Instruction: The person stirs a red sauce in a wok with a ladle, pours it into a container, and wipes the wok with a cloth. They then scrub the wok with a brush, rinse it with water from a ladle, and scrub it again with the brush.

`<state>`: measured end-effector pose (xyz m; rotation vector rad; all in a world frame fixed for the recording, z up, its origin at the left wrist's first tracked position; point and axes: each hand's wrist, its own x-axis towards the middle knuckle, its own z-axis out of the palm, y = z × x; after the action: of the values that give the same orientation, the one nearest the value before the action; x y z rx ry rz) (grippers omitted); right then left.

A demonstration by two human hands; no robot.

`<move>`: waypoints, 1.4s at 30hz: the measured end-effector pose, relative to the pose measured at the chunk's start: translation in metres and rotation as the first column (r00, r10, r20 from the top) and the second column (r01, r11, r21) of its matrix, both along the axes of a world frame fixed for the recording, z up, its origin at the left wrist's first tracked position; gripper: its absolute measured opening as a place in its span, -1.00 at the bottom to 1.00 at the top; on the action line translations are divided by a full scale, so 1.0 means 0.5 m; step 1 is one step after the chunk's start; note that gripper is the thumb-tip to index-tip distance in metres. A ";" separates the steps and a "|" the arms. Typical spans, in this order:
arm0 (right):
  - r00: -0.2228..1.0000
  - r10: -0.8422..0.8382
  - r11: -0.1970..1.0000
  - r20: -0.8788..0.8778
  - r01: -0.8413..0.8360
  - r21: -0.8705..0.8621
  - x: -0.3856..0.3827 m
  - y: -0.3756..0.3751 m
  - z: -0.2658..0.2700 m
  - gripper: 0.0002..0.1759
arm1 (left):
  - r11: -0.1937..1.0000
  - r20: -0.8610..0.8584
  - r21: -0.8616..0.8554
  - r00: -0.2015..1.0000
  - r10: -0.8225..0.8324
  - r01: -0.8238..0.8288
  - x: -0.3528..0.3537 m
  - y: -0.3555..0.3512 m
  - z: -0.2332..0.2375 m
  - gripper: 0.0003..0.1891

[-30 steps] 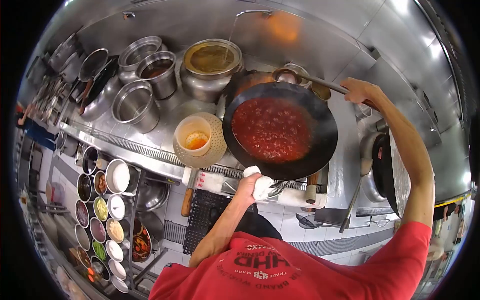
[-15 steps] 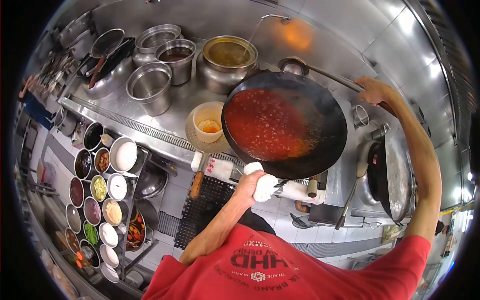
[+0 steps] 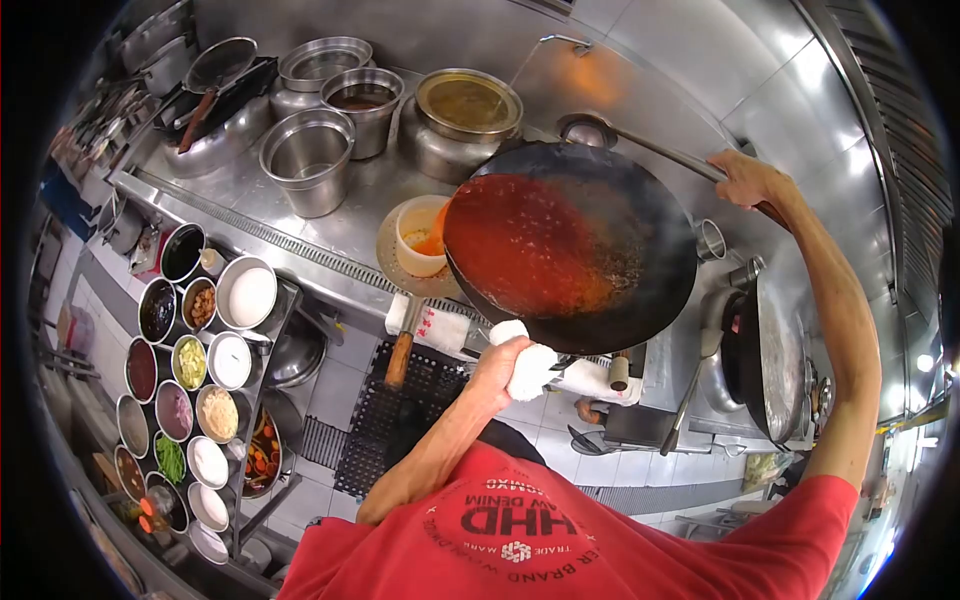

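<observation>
My left hand (image 3: 494, 372) is closed round a bunched white cloth (image 3: 530, 373) at the near edge of a black wok (image 3: 650, 215); the wok's handle is hidden. The wok tips left, and thin red sauce (image 3: 530, 245) runs over its left rim into a white plastic tub (image 3: 421, 264). Under the tub lies a round perforated skimmer (image 3: 388, 265) with a wooden handle. My right hand (image 3: 750, 182) grips the long handle of a ladle (image 3: 665, 153), whose bowl is beyond the wok's far rim.
Metal pots (image 3: 308, 160) stand at the back left, near a lidless pot of yellowish liquid (image 3: 465, 105). Several ingredient containers (image 3: 232, 360) fill a rack at lower left. Another wok (image 3: 775, 360) sits at right, beside a long-handled utensil (image 3: 690, 400). A tap (image 3: 566, 42) juts from the wall.
The wok has tilted further left, and red-orange sauce now flows over its rim into the tub. The sauce has drawn away from the wok's right side. Both hands keep their grips.
</observation>
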<state>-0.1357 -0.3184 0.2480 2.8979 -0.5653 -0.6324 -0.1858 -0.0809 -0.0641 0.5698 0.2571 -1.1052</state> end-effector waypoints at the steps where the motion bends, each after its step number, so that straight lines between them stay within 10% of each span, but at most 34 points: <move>1: 0.999 0.029 1.000 0.028 -0.029 0.011 0.003 -0.010 -0.001 -0.78 | 1.000 0.001 -0.002 1.000 -0.002 0.002 0.002 0.003 0.008 -0.77; 42: 0.982 0.176 0.938 0.073 -0.145 -0.316 0.054 0.086 0.088 -0.73 | 0.968 0.049 -0.250 0.999 -0.019 0.030 0.038 -0.012 0.044 -0.79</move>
<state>-0.1088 -0.2756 0.2919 2.6530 -0.3907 -0.3414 -0.1669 -0.0871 -0.0420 0.3726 0.0677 -1.1268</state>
